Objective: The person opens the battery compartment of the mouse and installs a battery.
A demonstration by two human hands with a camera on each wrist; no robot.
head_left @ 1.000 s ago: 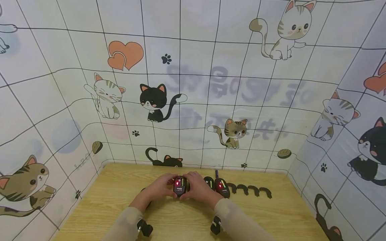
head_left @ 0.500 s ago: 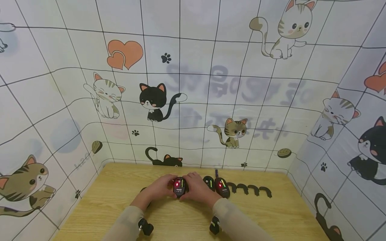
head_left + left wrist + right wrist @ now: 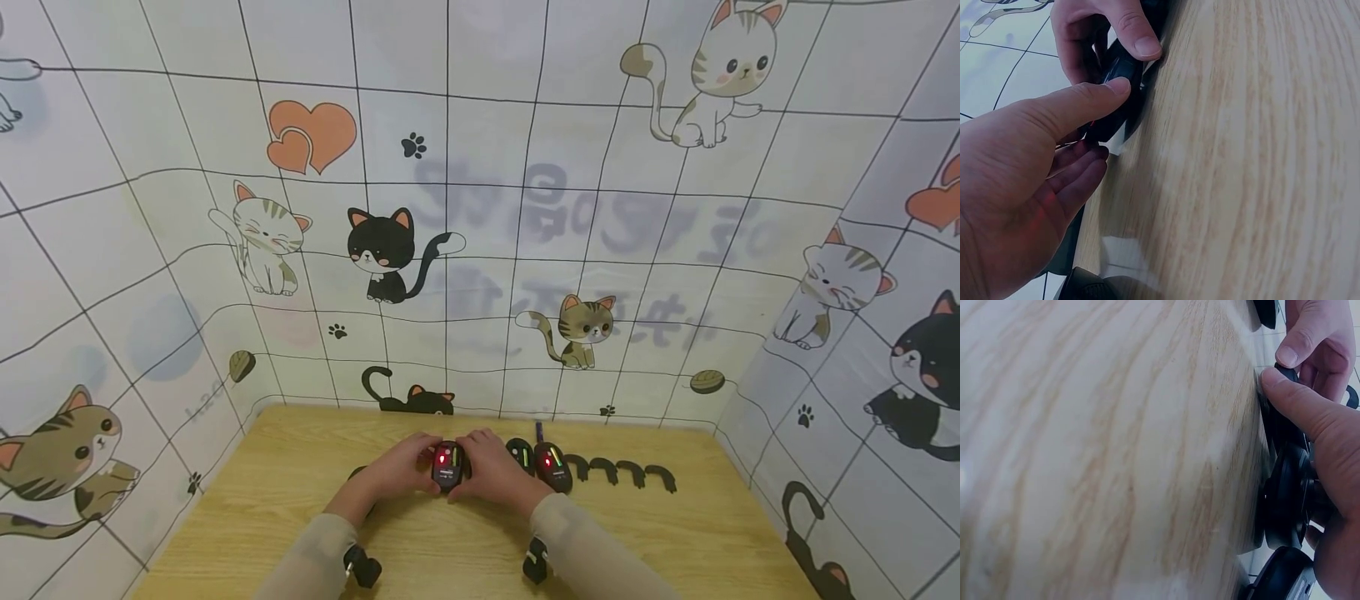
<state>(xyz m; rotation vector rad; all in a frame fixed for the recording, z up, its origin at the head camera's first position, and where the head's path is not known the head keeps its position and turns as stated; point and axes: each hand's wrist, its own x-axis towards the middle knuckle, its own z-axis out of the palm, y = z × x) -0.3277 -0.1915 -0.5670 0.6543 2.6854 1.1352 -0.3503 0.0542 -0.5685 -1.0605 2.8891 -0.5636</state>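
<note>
In the head view, a small black rounded device (image 3: 447, 472) with a lit red display and a yellow-green bar stands between both hands at the table's middle. My left hand (image 3: 395, 469) pinches its left side between thumb and fingers. On the opposite side my right hand (image 3: 497, 473) holds it, thumb near the lower edge. The left wrist view shows the dark device (image 3: 1121, 112) tilted, with both thumbs on its near side. Seen from the right wrist, other black devices (image 3: 1288, 497) sit beneath and beside my right palm. Its fingertips are mostly hidden behind the device.
Right of the hands, a similar device (image 3: 520, 454) is partly covered by my right hand, beside another lit device (image 3: 555, 469). Several curved black pieces (image 3: 660, 477) lie in a row farther right. Cat-printed sheeting (image 3: 480, 250) walls the wooden table (image 3: 442, 550) at back and sides.
</note>
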